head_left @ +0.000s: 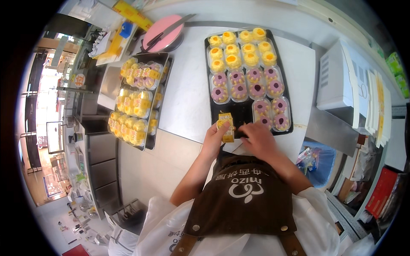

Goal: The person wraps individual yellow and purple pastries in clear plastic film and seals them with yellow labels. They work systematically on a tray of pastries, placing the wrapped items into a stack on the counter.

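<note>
Yellow pkt: 1 yellow pkt (pixel 225 117), pinched btwn thumb & fingers of L hand (pixel 212 141); ends stick out past thumb tip at 12 & 6 o'clock.
R hand: R hand (pixel 261 140) at approx 3 o'clock of pkt, near it; fingers bent, blurred, can't tell if spread or pressed together.
Main tray: black tray (pixel 230 109) on white table (pixel 183 85), 1 o'clock of hands. 12 yellow cakes (pixel 232 59), 12 purple cakes (pixel 257 89), clear boxes.
Side tray: 2nd tray (pixel 150 144), 10 o'clock of L hand; yellow-banded boxes (pixel 141 104), 3 rows.
Writing: dark print on pkt, v. small; white lettering & logo on brown apron (pixel 239 200).
</note>
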Available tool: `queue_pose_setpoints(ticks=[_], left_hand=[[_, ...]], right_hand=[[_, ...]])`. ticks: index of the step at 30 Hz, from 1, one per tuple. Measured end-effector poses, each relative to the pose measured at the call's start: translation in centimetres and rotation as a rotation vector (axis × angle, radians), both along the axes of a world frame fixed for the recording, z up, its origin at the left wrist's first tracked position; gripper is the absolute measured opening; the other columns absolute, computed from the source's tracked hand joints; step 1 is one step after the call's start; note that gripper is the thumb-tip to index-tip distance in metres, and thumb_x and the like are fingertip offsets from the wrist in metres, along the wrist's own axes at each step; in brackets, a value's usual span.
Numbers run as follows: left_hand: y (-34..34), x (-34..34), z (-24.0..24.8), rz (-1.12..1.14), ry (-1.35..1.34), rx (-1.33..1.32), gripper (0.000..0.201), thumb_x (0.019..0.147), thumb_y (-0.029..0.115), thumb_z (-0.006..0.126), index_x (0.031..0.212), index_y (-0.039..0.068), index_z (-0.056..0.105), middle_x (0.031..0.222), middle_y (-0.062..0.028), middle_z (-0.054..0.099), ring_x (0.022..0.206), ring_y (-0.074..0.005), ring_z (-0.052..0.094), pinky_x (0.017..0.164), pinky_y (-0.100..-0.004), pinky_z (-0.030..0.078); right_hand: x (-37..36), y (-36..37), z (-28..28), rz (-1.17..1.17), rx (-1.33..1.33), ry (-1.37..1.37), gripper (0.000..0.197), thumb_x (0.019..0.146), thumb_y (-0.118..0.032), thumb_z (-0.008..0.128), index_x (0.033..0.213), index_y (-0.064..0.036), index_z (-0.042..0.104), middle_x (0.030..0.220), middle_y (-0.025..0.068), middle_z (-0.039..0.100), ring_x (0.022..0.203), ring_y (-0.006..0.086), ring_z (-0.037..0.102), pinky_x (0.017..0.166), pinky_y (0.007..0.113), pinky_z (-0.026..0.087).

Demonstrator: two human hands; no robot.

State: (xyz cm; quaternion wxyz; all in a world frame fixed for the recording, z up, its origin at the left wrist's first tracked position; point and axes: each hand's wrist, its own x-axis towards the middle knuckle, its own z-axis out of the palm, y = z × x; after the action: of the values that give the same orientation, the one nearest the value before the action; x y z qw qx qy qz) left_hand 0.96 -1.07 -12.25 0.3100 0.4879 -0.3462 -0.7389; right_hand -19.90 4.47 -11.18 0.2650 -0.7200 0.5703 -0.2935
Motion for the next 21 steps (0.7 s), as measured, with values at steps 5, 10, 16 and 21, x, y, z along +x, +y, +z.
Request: queue_pose_setpoints(ticks=[5,10,16,21], left_hand=[[0.8,0.9,-5.7,0.108,-0.036,0.019,0.034,0.107,0.03,0.064,0.123,0.001,0.068,0.112,-0.0042,0.072,0.103,-0.0126,0.067,0.091,-0.03,0.053],[0.9,1.2,-10.0,0.072,-0.139,-0.024,0.033,0.106,0.029,0.066,0.124,0.001,0.068,0.111,-0.0044,0.072,0.102,-0.0127,0.066,0.092,-0.0304,0.053],[-0.3,0.7,-10.7,0.108,-0.15,0.018,0.032,0.103,0.026,0.067,0.122,0.001,0.067,0.108,-0.0054,0.072,0.098,-0.013,0.066,0.088,-0.0301,0.053],[-0.9,1.5,-10.9,0.145,-0.115,0.022,0.031,0.101,0.025,0.061,0.119,0.001,0.067,0.104,-0.006,0.071,0.094,-0.0134,0.066,0.084,-0.0299,0.052]], right_hand=[[-2.8,-0.3,-5.3,-0.252,0.005,0.24,0.057,0.082,-0.013,0.077,0.135,-0.008,0.057,0.132,0.0141,0.058,0.117,0.0376,0.058,0.095,0.048,0.05],[-2.3,-0.6,-7.3,-0.34,0.032,0.296,0.07,0.08,-0.017,0.08,0.144,-0.0088,0.053,0.142,0.0171,0.053,0.121,0.0384,0.056,0.099,0.049,0.049],[-0.4,-1.1,-7.7,-0.385,0.09,0.393,0.083,0.079,-0.019,0.081,0.153,-0.0123,0.046,0.154,0.0196,0.044,0.131,0.0419,0.05,0.105,0.052,0.046],[-0.1,-1.8,-7.0,-0.412,0.189,0.462,0.087,0.079,-0.021,0.081,0.156,-0.0142,0.041,0.158,0.0212,0.041,0.135,0.0426,0.047,0.109,0.053,0.043]])
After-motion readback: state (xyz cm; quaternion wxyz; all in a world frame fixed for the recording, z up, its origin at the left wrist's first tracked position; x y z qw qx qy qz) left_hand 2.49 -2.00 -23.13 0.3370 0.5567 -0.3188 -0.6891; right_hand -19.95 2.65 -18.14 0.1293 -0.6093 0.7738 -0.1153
